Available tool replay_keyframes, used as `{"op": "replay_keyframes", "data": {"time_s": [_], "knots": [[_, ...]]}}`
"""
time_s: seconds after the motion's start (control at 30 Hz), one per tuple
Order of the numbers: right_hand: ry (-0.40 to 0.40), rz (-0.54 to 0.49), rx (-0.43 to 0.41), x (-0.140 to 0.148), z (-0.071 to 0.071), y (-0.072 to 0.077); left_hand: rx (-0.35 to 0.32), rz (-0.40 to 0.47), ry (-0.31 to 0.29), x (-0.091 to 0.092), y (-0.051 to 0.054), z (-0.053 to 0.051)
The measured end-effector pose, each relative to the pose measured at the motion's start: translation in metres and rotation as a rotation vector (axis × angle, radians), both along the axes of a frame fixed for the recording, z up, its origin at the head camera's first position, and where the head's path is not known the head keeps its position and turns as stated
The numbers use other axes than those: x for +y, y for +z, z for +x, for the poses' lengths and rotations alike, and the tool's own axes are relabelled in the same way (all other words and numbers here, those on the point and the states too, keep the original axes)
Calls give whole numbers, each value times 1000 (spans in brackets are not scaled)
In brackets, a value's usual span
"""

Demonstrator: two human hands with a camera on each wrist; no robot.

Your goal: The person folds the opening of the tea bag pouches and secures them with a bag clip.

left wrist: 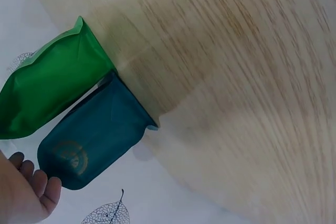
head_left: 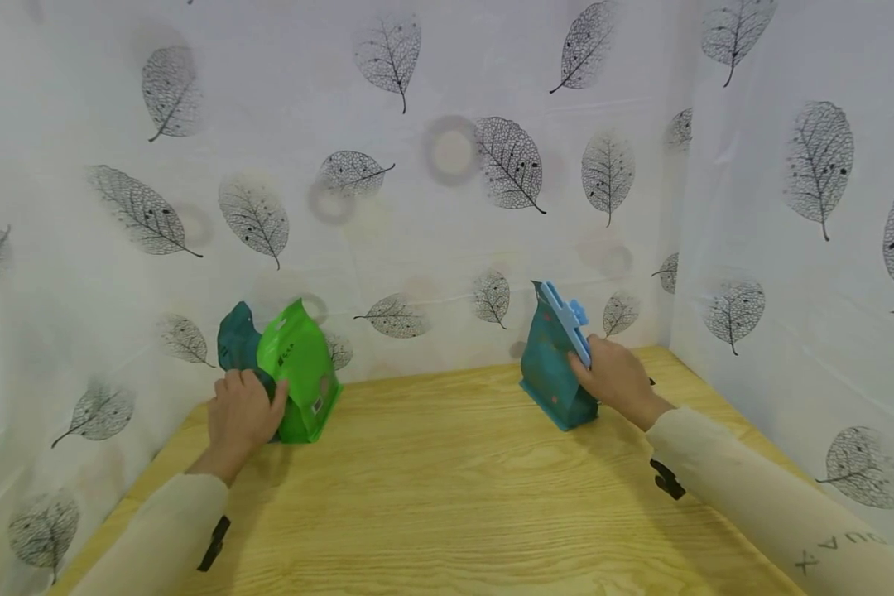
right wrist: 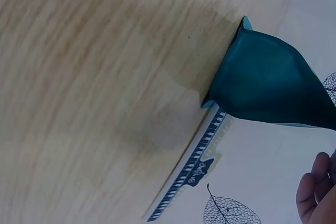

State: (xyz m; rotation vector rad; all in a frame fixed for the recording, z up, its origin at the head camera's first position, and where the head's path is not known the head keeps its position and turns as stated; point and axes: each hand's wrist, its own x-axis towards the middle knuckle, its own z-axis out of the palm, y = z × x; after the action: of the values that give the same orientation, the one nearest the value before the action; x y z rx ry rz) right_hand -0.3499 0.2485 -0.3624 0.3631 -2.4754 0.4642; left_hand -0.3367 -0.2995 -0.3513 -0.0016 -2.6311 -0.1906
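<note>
At the left, my left hand (head_left: 242,418) grips a dark teal pouch (left wrist: 94,135) near its top, fingers curled over the edge. A bright green pouch (head_left: 298,377) stands upright beside it, next to my thumb. On the right side of the table stands another teal pouch (head_left: 555,368). A light-blue bag clip (head_left: 566,323) slants along its top edge, and my right hand (head_left: 617,374) holds the clip's lower end. In the right wrist view the curled fingers (right wrist: 317,182) show beside the teal pouch (right wrist: 268,80); the clip is out of sight there.
The wooden table (head_left: 417,488) meets a leaf-printed white curtain (head_left: 417,223) at the back and both sides. A dark patterned strip with a lettered label (right wrist: 191,169) lies by the table's edge near the right pouch.
</note>
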Motion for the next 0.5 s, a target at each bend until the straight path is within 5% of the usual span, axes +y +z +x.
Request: {"op": "replay_keyframes", "data": {"time_s": [0.2,0.5], "knots": [[4,-28,-67,2,-1,-7,-35,-56,-40,2,-9,-6],[24,-27,-146,4,1,-15,-25,-17,-50,10,-20,-8]]}}
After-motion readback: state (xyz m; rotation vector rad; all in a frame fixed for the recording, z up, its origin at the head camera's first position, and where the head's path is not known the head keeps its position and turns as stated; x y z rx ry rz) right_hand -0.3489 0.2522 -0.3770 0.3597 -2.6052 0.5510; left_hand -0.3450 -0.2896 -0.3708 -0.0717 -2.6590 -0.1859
